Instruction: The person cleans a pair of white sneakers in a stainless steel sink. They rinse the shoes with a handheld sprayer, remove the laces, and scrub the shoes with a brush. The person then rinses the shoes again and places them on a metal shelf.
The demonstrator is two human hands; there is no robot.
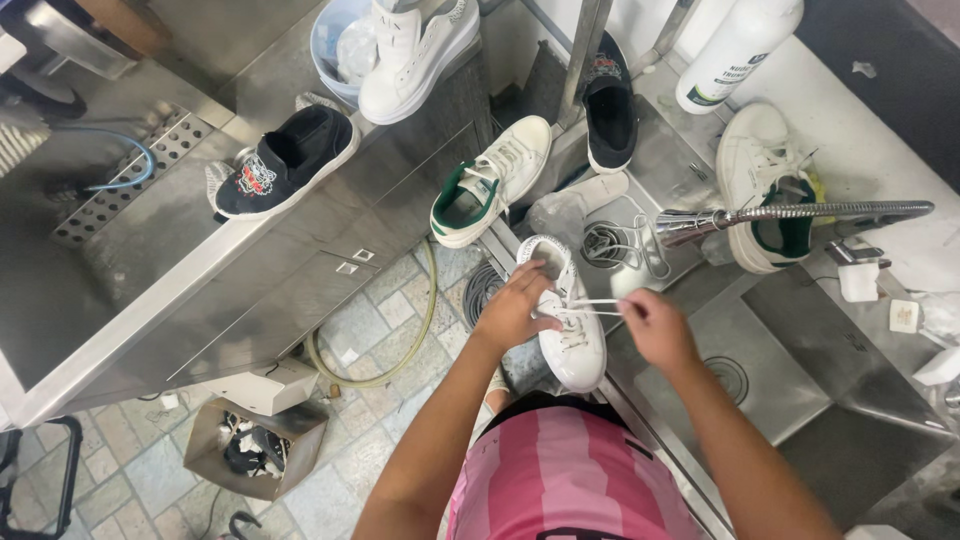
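- While the white sneaker [568,325] sits on the steel sink edge [640,425], both hands work its laces: left hand [515,310] rests on the tongue area w/ fingers curled, pinching lace; right hand [655,325] is closed on the white lace [590,305], drawn taut sideways btwn the two hands.
- Sneaker's long axis runs near vertical in view, slightly tilted: heel opening at top, away from the person, toe toward the pink striped shirt [570,475].
- Edges: shoe straddles the counter rim, w/ the tiled floor [385,310] dropping off on its left side and the sink basin [770,370] on its right.
- Room to move is tight above (crowded w/ footwear): a white-and-green sneaker [490,180] lies just beyond the heel, a dark slip-on [610,105] beside it, another white-and-green shoe [765,185] further right.
- Spray hose [800,212] reaches across the sink from the right, its head near a wire strainer [605,243], close to the right hand but apart from it.
- Left counter [130,260] holds a black slip-on shoe [285,160] and a white high-top [415,50] in a basin, well apart from the hands.
- Open space: basin floor right of the right forearm, and the floor left of the left arm, where a hose loop [400,350] and a cardboard box [255,445] lie.
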